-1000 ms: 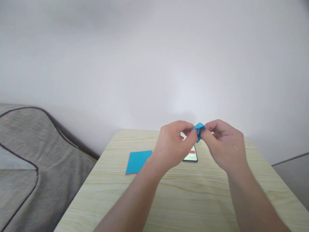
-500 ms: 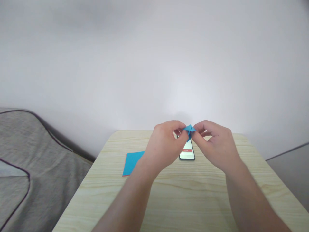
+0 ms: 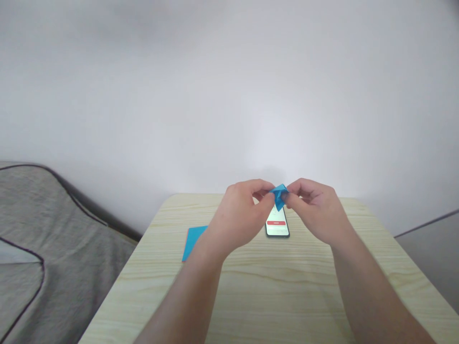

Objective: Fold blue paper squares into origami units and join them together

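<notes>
Hands (image 3: 240, 215) (image 3: 317, 208) leftward, blue sheet (image 3: 192, 240) partly behind left forearm (image 3: 191, 291)

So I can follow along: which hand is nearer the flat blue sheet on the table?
Left. The left hand is just right of the flat blue sheet, its wrist partly hiding it; the right hand is farther right, across the folded blue paper.

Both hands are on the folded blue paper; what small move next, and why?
Probably crease the blue paper more firmly with the right hand, since the left hand pinches its other side and its lower tip juts down unheld.
</notes>
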Demonstrator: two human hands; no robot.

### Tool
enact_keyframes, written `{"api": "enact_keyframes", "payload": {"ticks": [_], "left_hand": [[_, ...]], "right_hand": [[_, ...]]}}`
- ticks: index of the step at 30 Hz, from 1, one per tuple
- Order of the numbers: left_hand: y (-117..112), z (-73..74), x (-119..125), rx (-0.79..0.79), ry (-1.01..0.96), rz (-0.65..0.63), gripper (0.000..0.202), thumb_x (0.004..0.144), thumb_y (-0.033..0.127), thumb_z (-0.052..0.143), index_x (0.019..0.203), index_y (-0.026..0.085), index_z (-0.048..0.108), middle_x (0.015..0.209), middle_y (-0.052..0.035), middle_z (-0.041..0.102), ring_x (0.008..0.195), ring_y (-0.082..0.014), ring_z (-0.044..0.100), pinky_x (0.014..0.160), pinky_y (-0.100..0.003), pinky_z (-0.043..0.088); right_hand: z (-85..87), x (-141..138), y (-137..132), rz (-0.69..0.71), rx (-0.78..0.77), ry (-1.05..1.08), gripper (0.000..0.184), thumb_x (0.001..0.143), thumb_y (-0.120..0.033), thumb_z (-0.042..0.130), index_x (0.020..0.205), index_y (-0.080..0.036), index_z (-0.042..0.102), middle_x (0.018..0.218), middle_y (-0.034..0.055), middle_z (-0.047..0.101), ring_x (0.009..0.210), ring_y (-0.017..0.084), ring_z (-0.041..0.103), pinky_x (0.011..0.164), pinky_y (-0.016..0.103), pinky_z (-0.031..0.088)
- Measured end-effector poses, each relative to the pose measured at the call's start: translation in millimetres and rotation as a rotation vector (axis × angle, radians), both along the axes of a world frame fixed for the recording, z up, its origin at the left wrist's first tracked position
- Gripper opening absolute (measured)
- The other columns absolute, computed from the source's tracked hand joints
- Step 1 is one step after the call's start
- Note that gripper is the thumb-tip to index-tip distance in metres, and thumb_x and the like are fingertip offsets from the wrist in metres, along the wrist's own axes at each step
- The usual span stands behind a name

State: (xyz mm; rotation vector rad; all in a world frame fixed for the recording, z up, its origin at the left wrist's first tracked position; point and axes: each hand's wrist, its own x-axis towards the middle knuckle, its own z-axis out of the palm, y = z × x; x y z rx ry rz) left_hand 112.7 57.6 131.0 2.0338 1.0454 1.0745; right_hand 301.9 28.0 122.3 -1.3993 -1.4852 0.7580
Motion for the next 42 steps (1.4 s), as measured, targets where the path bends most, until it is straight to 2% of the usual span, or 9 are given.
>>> {"api": "enact_keyframes", "payload": {"ticks": [4,9,15,21,25,32,37,42], "left_hand": [[1,1.9,1,-0.061,-0.040,0.010,0.018,0.093,0.026,0.061,0.091,0.026,0.079,0.088,0.0018,0.080,0.076,-0.0170,0.072,0.059,-0.026,0.051],[0,2.8,3,-0.070,-0.058,0.036,0.015,0.090,0.029,0.066,0.087,0.024,0.079,0.085,0.0014,0.080,0.074,-0.0168,0.071,0.060,-0.026,0.051],[0,-0.3,3,-0.023,-0.045,0.049,0.015,0.092,0.031,0.065,0.087,0.023,0.077,0.082,0.0002,0.078,0.068,-0.0151,0.066,0.056,-0.026,0.046],[-3,3.3,1,-0.042,0.043,0.140,0.015,0.092,0.035,0.065,0.090,0.026,0.077,0.083,0.0037,0.076,0.069,-0.0136,0.064,0.063,-0.026,0.047],[-2,3.3,0,-0.007,0.090,0.165,0.012,0.091,0.035,0.066,0.088,0.027,0.075,0.080,0.0049,0.075,0.074,-0.0143,0.066,0.067,-0.027,0.048],[1,-2.3,0,0.057,0.146,0.204,0.010,0.090,0.033,0.067,0.085,0.028,0.074,0.078,0.0053,0.073,0.071,-0.0142,0.066,0.064,-0.028,0.045],[2,-1.4,-1,0.012,0.048,0.180,0.010,0.090,0.034,0.068,0.088,0.028,0.076,0.081,0.0045,0.075,0.076,-0.0151,0.068,0.069,-0.029,0.048],[3,-1.1,1,-0.137,-0.141,0.092,0.021,0.091,0.041,0.069,0.106,0.028,0.076,0.092,0.0006,0.078,0.090,-0.0176,0.072,0.075,-0.029,0.054]], "right_hand": [[-1.4,2,3,0.045,0.004,0.100,0.016,0.088,-0.033,0.070,0.078,-0.021,0.067,0.077,0.0007,0.070,0.070,0.016,0.061,0.060,0.027,0.045],[0.5,-2,0,0.010,0.020,0.058,0.018,0.088,-0.035,0.071,0.078,-0.021,0.067,0.071,-0.0018,0.063,0.061,0.012,0.054,0.054,0.025,0.040],[2.4,-6,-3,-0.019,0.032,-0.009,0.014,0.088,-0.029,0.068,0.077,-0.021,0.066,0.064,-0.0050,0.057,0.054,0.009,0.048,0.047,0.023,0.032],[1.4,-11,-1,-0.011,0.066,-0.040,0.012,0.088,-0.027,0.067,0.078,-0.021,0.067,0.074,-0.0029,0.068,0.068,0.013,0.060,0.059,0.025,0.044],[0.3,-15,-1,-0.018,0.082,-0.086,0.015,0.090,-0.029,0.066,0.077,-0.022,0.067,0.072,-0.0033,0.067,0.069,0.014,0.062,0.055,0.025,0.043],[-1.7,-21,-3,-0.030,0.122,-0.146,0.016,0.091,-0.029,0.065,0.078,-0.023,0.070,0.070,-0.0038,0.068,0.066,0.013,0.062,0.058,0.025,0.044],[-1.5,-21,0,-0.055,0.096,-0.043,0.011,0.088,-0.029,0.067,0.080,-0.022,0.070,0.072,-0.0034,0.068,0.066,0.013,0.059,0.056,0.025,0.043],[-6.7,-19,10,-0.049,0.129,0.195,0.022,0.088,-0.039,0.072,0.078,-0.021,0.067,0.069,-0.0020,0.065,0.066,0.014,0.058,0.061,0.027,0.045]]}}
